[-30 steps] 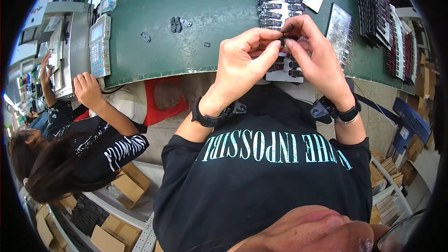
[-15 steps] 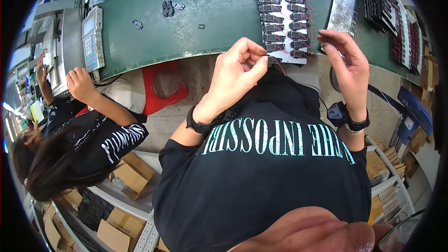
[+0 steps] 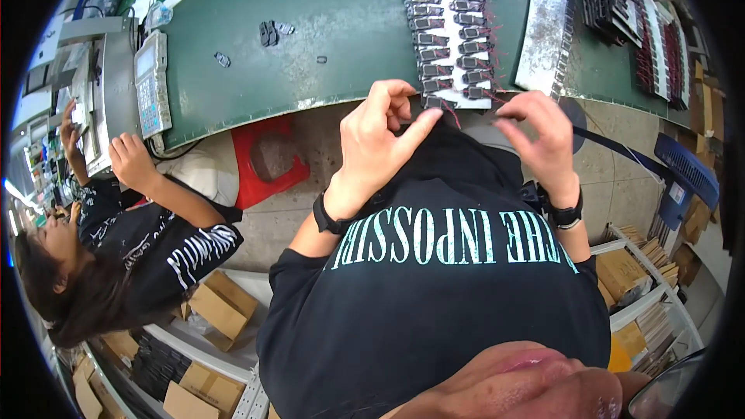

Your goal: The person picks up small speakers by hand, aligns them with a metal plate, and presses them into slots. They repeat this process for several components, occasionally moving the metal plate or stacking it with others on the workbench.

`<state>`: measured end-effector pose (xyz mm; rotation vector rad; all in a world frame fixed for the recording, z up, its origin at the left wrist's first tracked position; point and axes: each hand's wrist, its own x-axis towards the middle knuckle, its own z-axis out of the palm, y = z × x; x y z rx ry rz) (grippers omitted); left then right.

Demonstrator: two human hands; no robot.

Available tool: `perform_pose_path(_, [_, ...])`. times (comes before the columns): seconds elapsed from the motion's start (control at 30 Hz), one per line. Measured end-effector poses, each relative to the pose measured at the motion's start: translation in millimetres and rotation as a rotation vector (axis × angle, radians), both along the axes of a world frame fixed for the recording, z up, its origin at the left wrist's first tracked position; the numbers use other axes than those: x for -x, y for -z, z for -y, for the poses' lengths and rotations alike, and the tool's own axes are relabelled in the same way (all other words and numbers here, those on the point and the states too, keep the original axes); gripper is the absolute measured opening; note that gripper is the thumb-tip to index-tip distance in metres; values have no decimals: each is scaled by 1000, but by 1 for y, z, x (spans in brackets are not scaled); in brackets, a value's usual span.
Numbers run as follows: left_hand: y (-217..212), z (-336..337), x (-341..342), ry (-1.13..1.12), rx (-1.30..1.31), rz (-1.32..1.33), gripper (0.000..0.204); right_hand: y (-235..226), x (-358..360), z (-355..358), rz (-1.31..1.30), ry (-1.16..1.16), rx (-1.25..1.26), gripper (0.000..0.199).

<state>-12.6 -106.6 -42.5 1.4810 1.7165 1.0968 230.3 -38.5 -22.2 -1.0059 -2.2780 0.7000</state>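
My left hand (image 3: 379, 138) is at the table's near edge, its thumb and curled fingers closed on a small black module (image 3: 439, 103) with thin red wires. This module is at the near end of a white board (image 3: 458, 54) that bears two columns of similar black modules. Its underside and my fingertips behind it are partly hidden. My right hand (image 3: 539, 138) hovers just right of the board's near end, fingers bent and thumb a little apart from them. No object shows between them, though loose red wires lie close by.
Small black parts (image 3: 269, 33) lie on the green table (image 3: 341, 46). A worn metal plate (image 3: 543, 35) and stacked boards (image 3: 609, 0) are on the right. At left, a co-worker's hand (image 3: 133, 161) is near a keypad device (image 3: 152, 81). A red stool (image 3: 268, 163) stands below the table.
My right hand has come left and down toward the board's near end, its fingers bending more. My left thumb has stretched out along the module. The whole view has shifted slightly.
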Motion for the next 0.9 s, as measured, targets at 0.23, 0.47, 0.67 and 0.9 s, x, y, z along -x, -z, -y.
perform_pose_path(0.23, [-12,-24,5,-18,-42,437,43,3,-25,-1,-208,193,825,20])
perform_pose_path(0.47, [-43,-24,2,155,125,761,66,-11,-10,20,-1001,20,1457,47])
perform_pose_path(0.67, [-54,2,-4,109,207,876,65,-17,4,32,-1154,30,1580,35])
perform_pose_path(0.9, [-13,-29,14,151,130,927,62,25,26,11,-989,81,1387,39])
